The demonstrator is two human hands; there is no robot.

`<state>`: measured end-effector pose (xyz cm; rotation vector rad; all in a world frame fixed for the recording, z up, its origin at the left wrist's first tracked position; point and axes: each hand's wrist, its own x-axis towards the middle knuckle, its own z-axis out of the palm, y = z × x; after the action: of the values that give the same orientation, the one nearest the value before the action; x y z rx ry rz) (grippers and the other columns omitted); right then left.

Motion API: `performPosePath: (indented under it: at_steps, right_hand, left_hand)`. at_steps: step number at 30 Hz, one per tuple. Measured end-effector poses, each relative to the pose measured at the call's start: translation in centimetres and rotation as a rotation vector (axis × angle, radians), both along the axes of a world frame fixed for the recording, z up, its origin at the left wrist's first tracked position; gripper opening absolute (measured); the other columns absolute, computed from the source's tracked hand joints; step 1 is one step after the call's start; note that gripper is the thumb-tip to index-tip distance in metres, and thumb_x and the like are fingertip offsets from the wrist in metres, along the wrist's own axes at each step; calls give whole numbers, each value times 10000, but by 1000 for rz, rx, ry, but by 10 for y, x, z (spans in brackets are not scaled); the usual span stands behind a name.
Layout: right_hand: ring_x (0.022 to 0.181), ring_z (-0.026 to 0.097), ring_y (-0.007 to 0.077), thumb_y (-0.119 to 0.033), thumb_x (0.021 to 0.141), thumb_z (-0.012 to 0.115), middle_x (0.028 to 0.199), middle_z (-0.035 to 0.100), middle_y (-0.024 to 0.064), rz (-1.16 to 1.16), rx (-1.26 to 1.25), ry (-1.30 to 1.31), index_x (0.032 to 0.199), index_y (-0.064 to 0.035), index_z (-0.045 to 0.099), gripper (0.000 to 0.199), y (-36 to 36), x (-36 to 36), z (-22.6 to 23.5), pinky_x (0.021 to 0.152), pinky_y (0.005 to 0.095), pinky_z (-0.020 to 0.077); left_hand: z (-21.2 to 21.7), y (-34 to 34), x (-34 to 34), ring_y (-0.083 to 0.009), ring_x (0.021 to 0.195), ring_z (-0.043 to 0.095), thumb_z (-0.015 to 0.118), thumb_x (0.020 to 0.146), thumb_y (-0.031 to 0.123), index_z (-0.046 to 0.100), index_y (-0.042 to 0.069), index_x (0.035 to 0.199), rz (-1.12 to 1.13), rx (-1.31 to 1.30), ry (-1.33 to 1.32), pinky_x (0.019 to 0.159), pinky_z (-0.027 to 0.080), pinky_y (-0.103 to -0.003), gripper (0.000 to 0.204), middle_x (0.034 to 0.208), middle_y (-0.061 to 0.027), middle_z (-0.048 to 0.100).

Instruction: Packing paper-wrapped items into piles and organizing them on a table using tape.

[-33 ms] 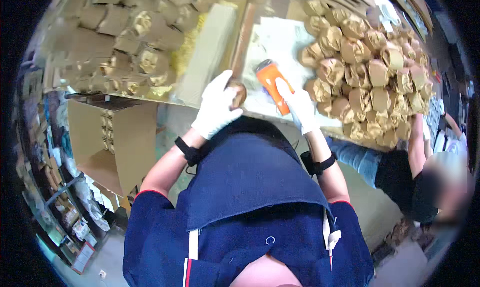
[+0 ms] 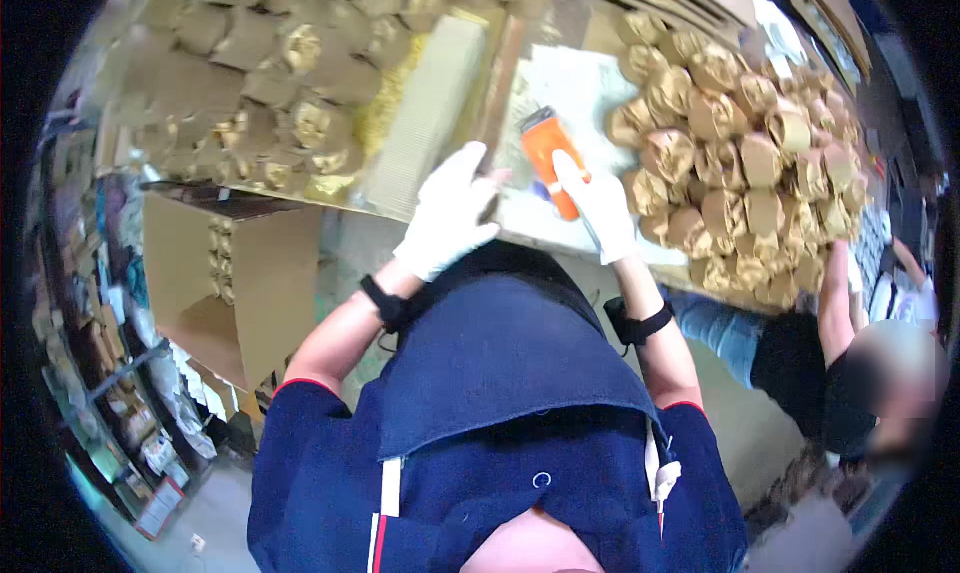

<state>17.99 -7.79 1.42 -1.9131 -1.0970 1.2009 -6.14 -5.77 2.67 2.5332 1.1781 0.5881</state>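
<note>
Holding an orange tool (image 2: 551, 160) against a white sheet (image 2: 575, 93) at upper centre of the frame, the right hand (image 2: 603, 205), in a white glove, is closing its fingers around the tool's lower end. The left hand (image 2: 449, 213), also gloved, is curling over a small brown piece (image 2: 492, 195) at the table edge (image 2: 420, 216); it looks like a grip, though the glove is hiding the fingertips. Judging by this, the step in hand is working that piece with the tool, and the next move is calling for a steady left hand and a short, controlled stroke. Room is tight: a heap of gold-wrapped bundles (image 2: 750, 163) is sitting just right of the tool, a corrugated strip (image 2: 425, 113) is lying just left of the left hand, and more bundles (image 2: 260, 93) are filling the upper left. An open cardboard box (image 2: 235, 273) is standing below the table at left. Another person (image 2: 860, 373) is sitting at lower right, one arm reaching up to the heap.
</note>
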Motion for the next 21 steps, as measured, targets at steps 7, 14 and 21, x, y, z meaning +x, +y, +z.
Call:
performPosePath:
  at_steps: [7, 14, 21]
  right_hand:
    - [731, 668, 345, -290, 878, 700, 840, 705, 144, 319, 363, -946, 878, -76, 704, 214, 89, -10, -31, 678, 446, 544]
    - [825, 676, 319, -224, 882, 709, 868, 719, 126, 240, 695, -775, 903, -81, 738, 147, 36, 3, -12, 779, 431, 536]
    - [820, 679, 331, -242, 911, 691, 859, 714, 157, 29, 456, -611, 949, -59, 750, 197, -12, 5, -11, 758, 432, 533]
  left_hand:
    - [14, 34, 1, -371, 1079, 564, 664, 759, 308, 604, 123, 1248, 48, -548, 28, 969, 482, -463, 526, 1173, -171, 590]
    - [203, 161, -70, -302, 1177, 582, 697, 773, 351, 542, 108, 1317, 247, 58, -188, 1048, 451, -414, 616, 1253, -149, 604]
    - [329, 321, -100, -263, 982, 673, 720, 787, 246, 597, 8, 1299, 300, 593, -138, 912, 523, -373, 578, 1068, -155, 711]
